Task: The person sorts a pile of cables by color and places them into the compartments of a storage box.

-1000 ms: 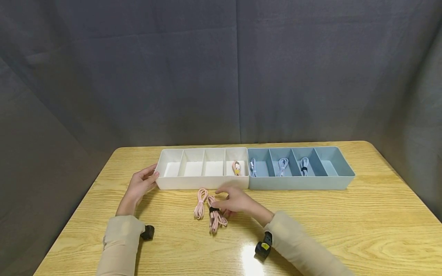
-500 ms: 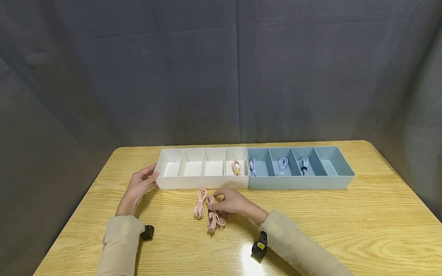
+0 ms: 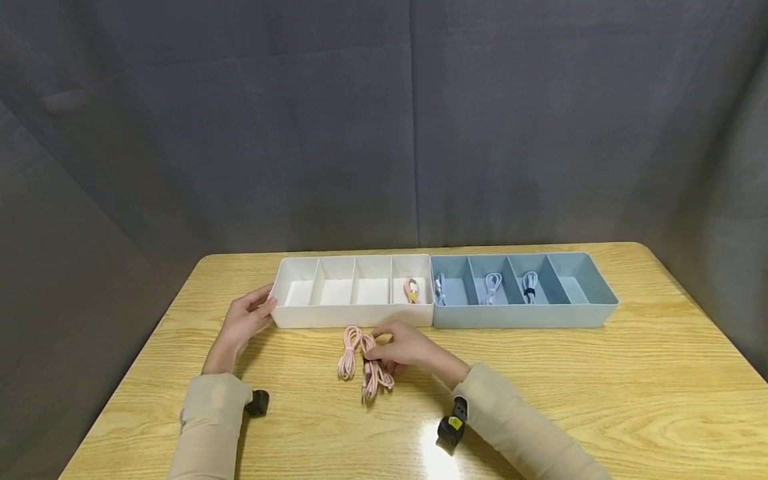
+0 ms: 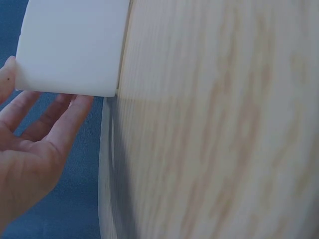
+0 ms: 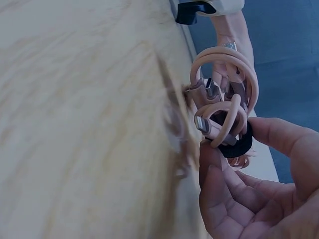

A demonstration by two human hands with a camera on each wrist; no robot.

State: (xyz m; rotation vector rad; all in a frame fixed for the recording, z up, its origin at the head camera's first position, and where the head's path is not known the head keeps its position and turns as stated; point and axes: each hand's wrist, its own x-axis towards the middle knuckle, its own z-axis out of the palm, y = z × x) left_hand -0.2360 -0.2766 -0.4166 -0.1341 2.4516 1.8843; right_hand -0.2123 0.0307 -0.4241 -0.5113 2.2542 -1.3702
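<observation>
My right hand [image 3: 408, 348] pinches a coiled pink cable [image 3: 373, 381] at its black strap [image 5: 240, 147], between thumb and fingers. In the right wrist view, the coil's loop [image 5: 224, 51] and metal plugs point away from the hand, close over the table. A second pink cable [image 3: 348, 360], tied with a pink band, lies just left of it. At the left end of the white divided box [image 3: 351, 316], my left hand [image 3: 247, 315] rests its extended fingers [image 4: 70, 119] along the end wall, with the thumb at the corner.
One pink cable with a yellow band [image 3: 411, 292] lies in the white box's rightmost compartment. Against that box stands a blue divided box [image 3: 522, 317], its three left compartments each holding a pale blue cable. A dark curtain [image 3: 300, 133] hangs behind the wooden table [image 3: 570, 393].
The fingers of my right hand have come together on the strapped pink cable and shifted it slightly. My left hand has stayed at the white box's end.
</observation>
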